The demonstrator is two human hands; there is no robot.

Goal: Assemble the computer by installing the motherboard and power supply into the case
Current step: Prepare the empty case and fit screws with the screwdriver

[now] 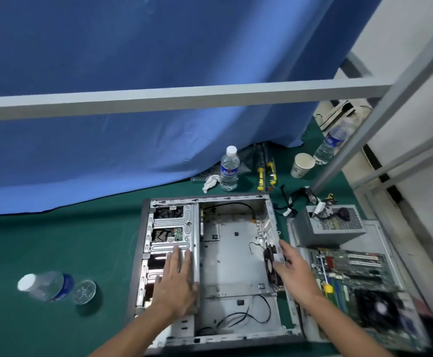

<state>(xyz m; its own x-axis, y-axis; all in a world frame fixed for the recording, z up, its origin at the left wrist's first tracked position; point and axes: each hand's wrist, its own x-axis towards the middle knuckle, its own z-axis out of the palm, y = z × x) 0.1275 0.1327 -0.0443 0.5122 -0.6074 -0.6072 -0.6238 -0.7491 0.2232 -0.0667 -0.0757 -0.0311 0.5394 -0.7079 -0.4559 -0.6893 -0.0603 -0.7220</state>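
The open case [236,258] is lying flat on the green table [55,253]. The left hand [175,282] is pressing flat-fingered on its drive cage; the right hand [294,269] is gripping its right wall. The motherboard [359,287] and power supply [328,225] are sitting just right of it.

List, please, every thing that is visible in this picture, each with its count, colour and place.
computer case: 1, grey metal, open, lying at centre on the green mat
motherboard: 1, green, right of the case, outside it
power supply: 1, grey, behind the motherboard, outside the case
loose cables: a bundle, black and white, behind the power supply
water bottles: 3, clear with blue labels; two upright at the back, one lying at left
paper cup: 1, white, back right
screwdrivers: 2, yellow handles, behind the case
crumpled tissue: 1, white, beside the middle bottle
blue curtain: 1, at the back
left hand: flat on the drive cage
right hand: at the case's right wall
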